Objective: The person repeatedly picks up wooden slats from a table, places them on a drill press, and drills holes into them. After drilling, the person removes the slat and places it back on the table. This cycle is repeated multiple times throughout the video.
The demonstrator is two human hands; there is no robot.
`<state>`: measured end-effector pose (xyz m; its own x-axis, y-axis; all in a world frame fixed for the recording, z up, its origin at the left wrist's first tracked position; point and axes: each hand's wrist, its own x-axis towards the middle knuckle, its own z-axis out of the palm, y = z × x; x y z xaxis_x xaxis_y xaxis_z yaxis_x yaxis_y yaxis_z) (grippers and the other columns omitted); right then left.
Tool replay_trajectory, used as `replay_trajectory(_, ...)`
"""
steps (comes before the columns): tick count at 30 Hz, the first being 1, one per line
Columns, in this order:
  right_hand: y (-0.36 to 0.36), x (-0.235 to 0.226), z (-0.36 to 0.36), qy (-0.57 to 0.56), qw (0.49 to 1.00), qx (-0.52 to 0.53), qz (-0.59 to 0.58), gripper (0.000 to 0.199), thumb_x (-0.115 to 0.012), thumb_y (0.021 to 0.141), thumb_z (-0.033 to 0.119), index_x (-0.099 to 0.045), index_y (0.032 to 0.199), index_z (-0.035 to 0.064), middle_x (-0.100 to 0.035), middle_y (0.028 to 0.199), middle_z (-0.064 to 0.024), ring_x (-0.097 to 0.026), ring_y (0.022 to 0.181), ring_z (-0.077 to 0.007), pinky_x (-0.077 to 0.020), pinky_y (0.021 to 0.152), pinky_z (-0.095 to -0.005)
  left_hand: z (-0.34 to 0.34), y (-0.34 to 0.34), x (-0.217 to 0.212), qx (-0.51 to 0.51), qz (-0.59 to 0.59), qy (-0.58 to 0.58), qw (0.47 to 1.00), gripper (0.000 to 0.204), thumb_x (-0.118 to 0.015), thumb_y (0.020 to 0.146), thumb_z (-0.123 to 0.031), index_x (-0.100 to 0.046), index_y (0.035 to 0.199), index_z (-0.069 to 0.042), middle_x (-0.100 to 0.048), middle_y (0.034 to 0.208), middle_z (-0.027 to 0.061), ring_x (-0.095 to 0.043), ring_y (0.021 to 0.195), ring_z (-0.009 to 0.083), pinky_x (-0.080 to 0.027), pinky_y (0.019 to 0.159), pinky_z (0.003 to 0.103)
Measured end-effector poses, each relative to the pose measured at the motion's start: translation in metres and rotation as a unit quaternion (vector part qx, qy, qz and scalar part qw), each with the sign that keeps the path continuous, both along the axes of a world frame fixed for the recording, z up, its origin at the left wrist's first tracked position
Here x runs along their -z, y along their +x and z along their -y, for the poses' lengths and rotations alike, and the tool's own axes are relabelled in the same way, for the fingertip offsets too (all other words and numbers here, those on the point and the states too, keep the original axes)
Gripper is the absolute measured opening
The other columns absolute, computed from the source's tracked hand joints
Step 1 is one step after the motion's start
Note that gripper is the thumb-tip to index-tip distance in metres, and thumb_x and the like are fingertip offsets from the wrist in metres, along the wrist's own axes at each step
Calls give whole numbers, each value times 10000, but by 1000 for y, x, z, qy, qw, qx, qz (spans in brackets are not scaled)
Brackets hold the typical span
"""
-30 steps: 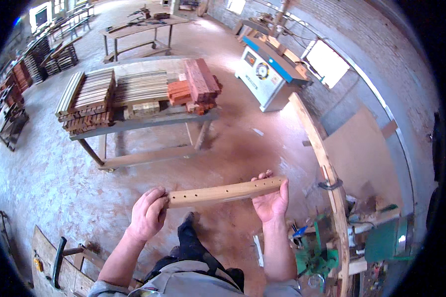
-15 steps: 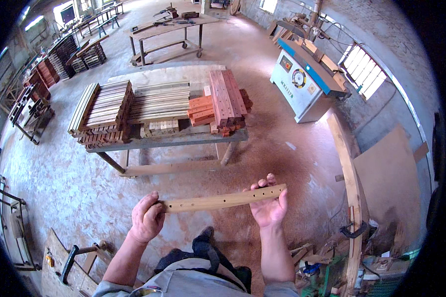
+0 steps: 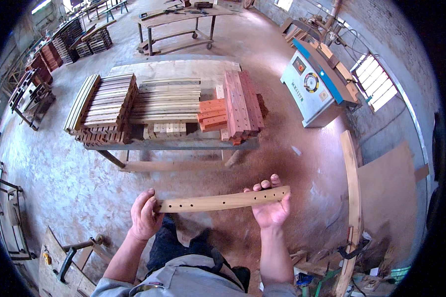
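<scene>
A slightly curved wooden slat [image 3: 218, 203] with several drilled holes spans the space between my hands, in front of my body. My left hand [image 3: 145, 215] grips its left end between thumb and fingers. At the other end, my right hand [image 3: 271, 205] is turned palm up, with the slat lying across it and the thumb pressed at the tip. Beyond the slat stands a metal-framed table [image 3: 173, 143]. It bears stacks of pale brown slats [image 3: 166, 101] and, at its right end, reddish drilled bars [image 3: 243, 106].
A white and blue machine [image 3: 309, 86] stands at the far right. Nearer on the right, a long timber [image 3: 352, 198] with a black clamp [image 3: 354, 247] rises beside scrap pieces. A board with a black handle [image 3: 67, 265] is at lower left. Another wheeled table [image 3: 178, 22] stands farther back.
The view has shifted, so the table and machine appear a little farther right. The slat is rolled slightly, showing its holes more plainly. Both hands keep their hold, and my legs have moved.
</scene>
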<state>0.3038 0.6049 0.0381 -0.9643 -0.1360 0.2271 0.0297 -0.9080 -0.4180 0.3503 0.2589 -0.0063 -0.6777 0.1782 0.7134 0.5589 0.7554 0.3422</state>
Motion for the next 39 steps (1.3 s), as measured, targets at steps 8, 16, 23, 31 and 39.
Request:
replay_trajectory(8,-70,-26,64,39,999,8,-32,603,-671,854,459,-460,1322,141,-609,1148,-78,-558,1113,-281,-339,1057,-580,62,-70,3,1,-25,57,998,606,-706,670,6,-448,1218,-24,-551,1185,232,-607,1019,397,-538,838,456)
replay_trajectory(16,-167,-39,186,116,988,5,103,463,-654,866,449,-550,1174,119,-617,1102,-94,-574,1055,-280,-432,987,-504,156,-117,-17,-9,185,69,980,535,-744,674,-118,-558,1167,-29,-599,1123,178,-625,982,342,-538,820,426)
replay_trajectory(23,-242,-41,314,312,924,-53,217,402,-630,910,327,-531,1199,65,-595,1171,-106,-585,1038,-248,-496,876,-437,199,-124,-9,26,367,577,729,348,-676,830,-182,-574,1119,-18,-661,954,164,-666,805,267,-534,678,346)
replay_trajectory(31,-252,-8,379,381,890,-185,169,472,-546,975,236,-365,1358,29,-584,1189,-158,-619,1007,-247,-541,817,-387,294,-180,25,-79,241,836,486,188,-560,924,-257,-554,904,-70,-614,780,95,-607,605,194,-482,515,303)
replay_trajectory(39,-214,50,313,415,834,-156,327,213,-485,998,233,-506,1145,79,-648,1045,-156,-663,879,-284,-555,745,-411,331,-221,38,-153,200,871,423,186,-627,912,-295,-565,897,-120,-602,770,29,-621,671,172,-486,543,265)
